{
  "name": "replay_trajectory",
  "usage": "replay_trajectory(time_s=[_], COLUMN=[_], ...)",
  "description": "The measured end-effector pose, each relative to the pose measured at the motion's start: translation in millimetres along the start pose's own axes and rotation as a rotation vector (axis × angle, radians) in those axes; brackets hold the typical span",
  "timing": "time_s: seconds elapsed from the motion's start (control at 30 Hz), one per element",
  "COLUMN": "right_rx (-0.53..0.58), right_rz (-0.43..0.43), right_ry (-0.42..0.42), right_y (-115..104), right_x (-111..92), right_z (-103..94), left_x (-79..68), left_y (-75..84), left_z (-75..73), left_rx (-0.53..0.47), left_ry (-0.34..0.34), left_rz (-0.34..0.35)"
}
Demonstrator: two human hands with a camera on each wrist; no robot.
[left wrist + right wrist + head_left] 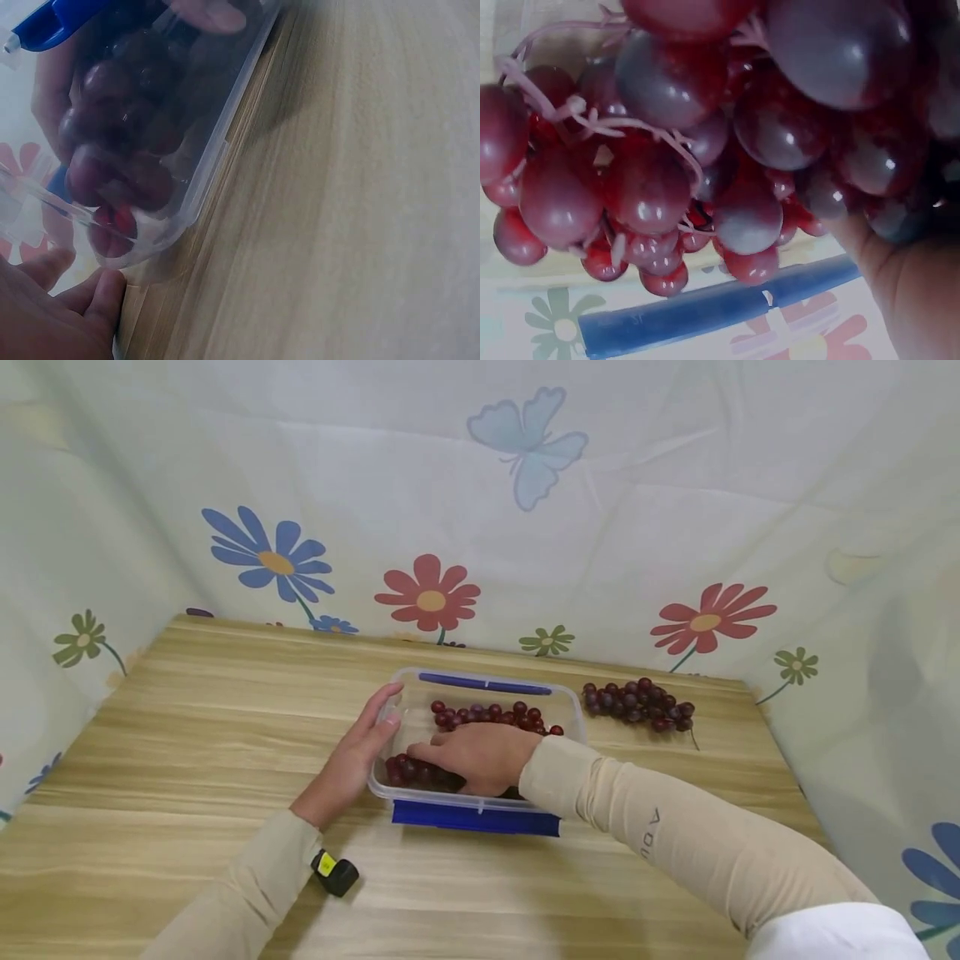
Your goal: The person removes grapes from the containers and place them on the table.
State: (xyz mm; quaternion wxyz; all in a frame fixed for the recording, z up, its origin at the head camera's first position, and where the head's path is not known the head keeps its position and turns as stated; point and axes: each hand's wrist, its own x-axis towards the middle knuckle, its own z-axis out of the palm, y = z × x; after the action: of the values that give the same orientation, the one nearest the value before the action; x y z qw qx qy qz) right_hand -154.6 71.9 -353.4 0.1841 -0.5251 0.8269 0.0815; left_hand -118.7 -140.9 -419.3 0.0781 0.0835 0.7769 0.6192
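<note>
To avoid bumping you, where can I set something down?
Table left of the left hand, up to flowered cloth; between the sleeves, nearer than the blue flap. Crowded: the box (grapes, right hand) and right of it (grape bunch).

Wood-grain tabletop (pixel 187 735), pale cloth (pixel 337 468) behind it and at its sides, light-blue butterfly print (pixel 530 448) high above its far edge, red flower print (pixel 430 600) nearer that edge
</note>
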Motion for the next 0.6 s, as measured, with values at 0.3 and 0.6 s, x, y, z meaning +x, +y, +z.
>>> replay_trajectory(time_s=[0.3, 0.6], right_rx=[-0.139, -0.216], right_rz=[-0.078, -0.092], right_ry=[0.091, 0.135], right_y=[3, 2], right_x=[-2, -10], right_z=[2.3, -4.9], left_x=[1.5, 0.5], left_y=[0.4, -1.8], left_z=[-0.6, 0.1], left_rx=[-0.008, -0.013], left_ry=[-0.005, -0.009], left_rz=[0.002, 0.011])
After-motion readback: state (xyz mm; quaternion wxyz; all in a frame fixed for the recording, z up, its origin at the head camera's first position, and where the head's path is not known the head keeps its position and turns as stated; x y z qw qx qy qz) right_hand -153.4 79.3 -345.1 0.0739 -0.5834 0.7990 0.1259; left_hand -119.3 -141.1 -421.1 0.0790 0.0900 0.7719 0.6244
